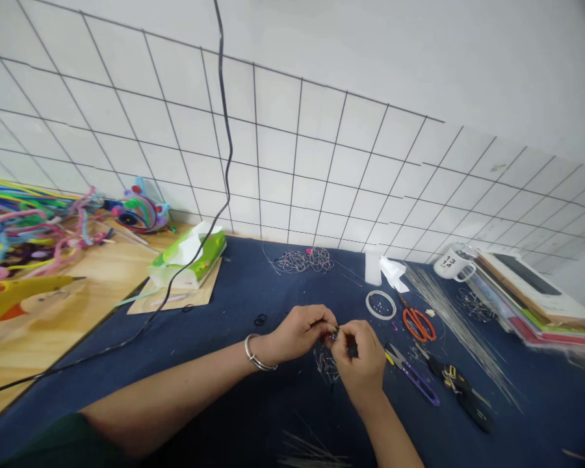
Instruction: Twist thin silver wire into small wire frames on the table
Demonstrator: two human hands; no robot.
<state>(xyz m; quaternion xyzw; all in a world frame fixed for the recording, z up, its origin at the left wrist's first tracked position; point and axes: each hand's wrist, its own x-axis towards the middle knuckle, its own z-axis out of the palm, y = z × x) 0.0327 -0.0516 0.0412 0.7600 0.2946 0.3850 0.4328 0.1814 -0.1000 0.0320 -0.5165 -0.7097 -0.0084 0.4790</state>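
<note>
Over the dark blue cloth (234,279), my left hand (306,333) and my right hand (361,354) meet fingertip to fingertip. Both pinch the upper end of a tangled wire piece (326,366), which hangs below and between them. The exact part between the fingers is small and partly hidden. To the right of my right hand lie purple-handled snips (419,381). Beyond them are orange-handled scissors (418,324) and a round dish (381,305) with small beads. Another coiled wire piece (305,260) lies near the wall.
Black-handled pliers (468,396), a bundle of straight wires (461,325), a white mug (453,263) and stacked books (536,299) are at the right. At the left are a tissue pack (190,257), a black cable (175,276), a yellow glue gun (10,296) and colourful pipe cleaners (34,227).
</note>
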